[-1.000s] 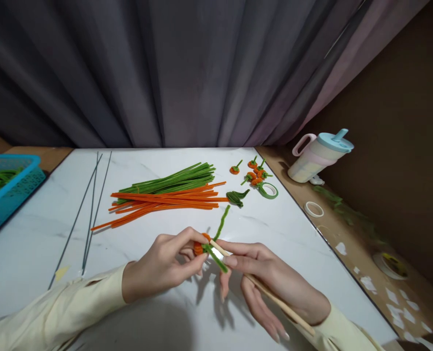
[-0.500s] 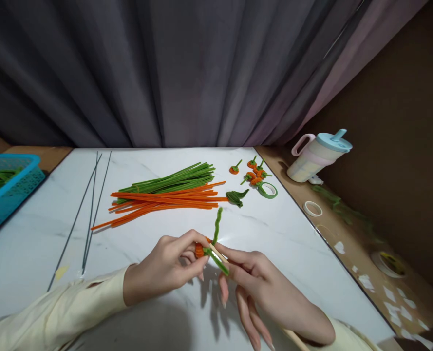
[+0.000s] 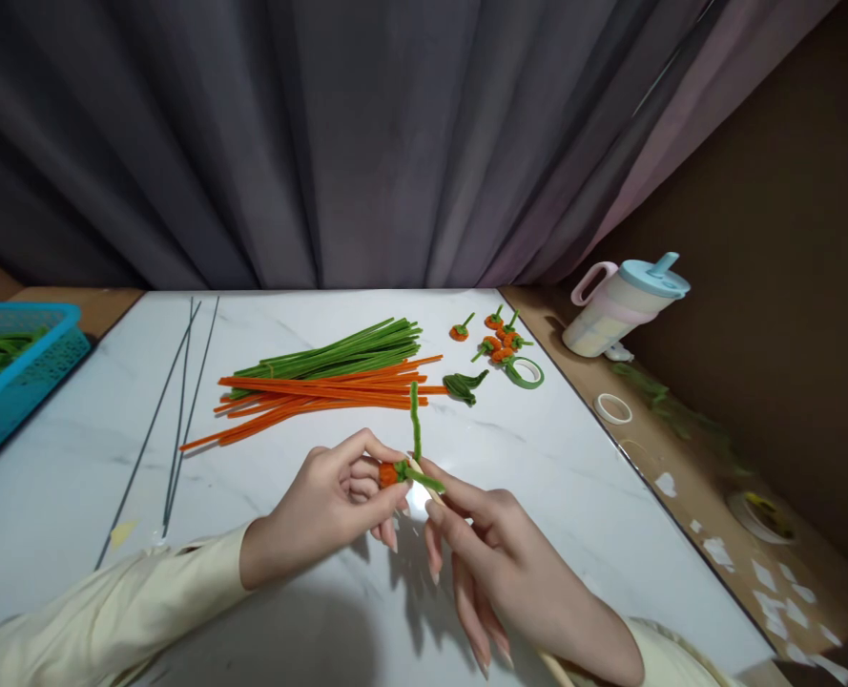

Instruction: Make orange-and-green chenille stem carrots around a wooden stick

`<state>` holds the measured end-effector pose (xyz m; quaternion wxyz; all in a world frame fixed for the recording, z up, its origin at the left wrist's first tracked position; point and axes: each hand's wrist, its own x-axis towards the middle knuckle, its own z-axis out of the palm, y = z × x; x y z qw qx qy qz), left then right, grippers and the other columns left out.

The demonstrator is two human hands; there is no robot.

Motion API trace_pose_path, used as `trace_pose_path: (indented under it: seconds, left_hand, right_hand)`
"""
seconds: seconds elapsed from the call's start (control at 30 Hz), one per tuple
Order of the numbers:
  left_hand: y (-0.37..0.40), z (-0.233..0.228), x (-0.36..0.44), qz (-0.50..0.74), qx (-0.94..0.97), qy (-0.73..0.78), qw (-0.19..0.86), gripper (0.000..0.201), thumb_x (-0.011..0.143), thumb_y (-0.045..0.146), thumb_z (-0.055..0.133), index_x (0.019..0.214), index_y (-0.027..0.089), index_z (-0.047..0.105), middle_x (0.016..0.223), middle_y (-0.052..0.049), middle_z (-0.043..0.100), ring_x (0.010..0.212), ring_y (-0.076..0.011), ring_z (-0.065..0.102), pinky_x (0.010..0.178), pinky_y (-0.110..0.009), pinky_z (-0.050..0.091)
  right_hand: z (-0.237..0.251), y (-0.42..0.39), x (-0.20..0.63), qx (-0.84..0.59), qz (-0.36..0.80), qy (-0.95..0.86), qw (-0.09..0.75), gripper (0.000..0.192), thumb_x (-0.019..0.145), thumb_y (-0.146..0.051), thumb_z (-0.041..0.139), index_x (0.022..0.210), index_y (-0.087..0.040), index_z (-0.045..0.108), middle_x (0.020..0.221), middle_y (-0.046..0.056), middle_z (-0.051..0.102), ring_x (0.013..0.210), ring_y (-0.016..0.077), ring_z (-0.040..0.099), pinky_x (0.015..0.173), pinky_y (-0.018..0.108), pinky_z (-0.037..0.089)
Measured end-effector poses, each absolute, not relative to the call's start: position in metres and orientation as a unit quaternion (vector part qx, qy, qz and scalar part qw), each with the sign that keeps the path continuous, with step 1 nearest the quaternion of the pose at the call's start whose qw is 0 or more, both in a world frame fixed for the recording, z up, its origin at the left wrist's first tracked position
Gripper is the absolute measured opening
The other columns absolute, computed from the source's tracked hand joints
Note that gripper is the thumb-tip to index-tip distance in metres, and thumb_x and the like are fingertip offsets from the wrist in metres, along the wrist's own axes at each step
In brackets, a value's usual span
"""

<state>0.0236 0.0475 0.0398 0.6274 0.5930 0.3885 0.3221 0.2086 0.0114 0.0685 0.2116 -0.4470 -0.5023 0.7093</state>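
Note:
Between the thumb and fingers of my left hand (image 3: pixel 327 506) is a small orange chenille fruit (image 3: pixel 389 474) with green chenille at its top. One green chenille stem (image 3: pixel 416 420) stands up from it; another short green strip (image 3: pixel 427 481) points right. My right hand (image 3: pixel 506 549) is closed on a thin wooden stick (image 3: pixel 436 495), whose tip meets the green top. The stick's rear end shows below the right wrist. Bundles of green chenille stems (image 3: pixel 330 351) and orange chenille stems (image 3: pixel 316 386) lie beyond the hands.
Several finished orange fruits (image 3: pixel 504 342) lie by a green tape roll (image 3: pixel 525 372). Dark green leaves (image 3: pixel 465 385) sit beside the orange stems. Thin dark wires (image 3: pixel 178 439) and a blue basket (image 3: pixel 44 367) are left. Right stand a tumbler (image 3: pixel 620 310) and a white tape ring (image 3: pixel 613 408).
The upright green stem has swung left, and the short green strip has turned from slanting down to nearly level. The stick's tip and both hands have shifted slightly.

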Motion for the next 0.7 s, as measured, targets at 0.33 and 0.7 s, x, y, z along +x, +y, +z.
trace_pose_path:
  seconds: [0.33, 0.7]
  left_hand:
    - [0.055, 0.044, 0.026, 0.301, 0.523, 0.389, 0.696, 0.024, 0.079, 0.028, 0.065, 0.086, 0.015, 0.045, 0.062, 0.000, 0.065, 0.044, -0.0119, 0.062, 0.042, -0.020, 0.048]
    - [0.057, 0.044, 0.025, 0.290, 0.533, 0.355, 0.712, 0.038, 0.080, 0.027, 0.064, 0.111, 0.017, 0.045, 0.065, 0.002, 0.063, 0.047, -0.0116, 0.062, 0.048, -0.022, 0.051]
  right_hand:
    - [0.072, 0.012, 0.215, -0.451, 0.590, -0.648, 0.170, 0.030, 0.097, -0.032, 0.028, 0.112, -0.015, 0.047, 0.056, -0.007, 0.039, 0.035, 0.0069, 0.051, 0.031, 0.013, 0.031]
    - [0.083, 0.021, 0.222, -0.455, 0.583, -0.666, 0.101, 0.043, 0.095, -0.024, 0.029, 0.138, -0.020, 0.035, 0.053, -0.007, 0.042, 0.034, 0.0069, 0.051, 0.033, 0.012, 0.034]
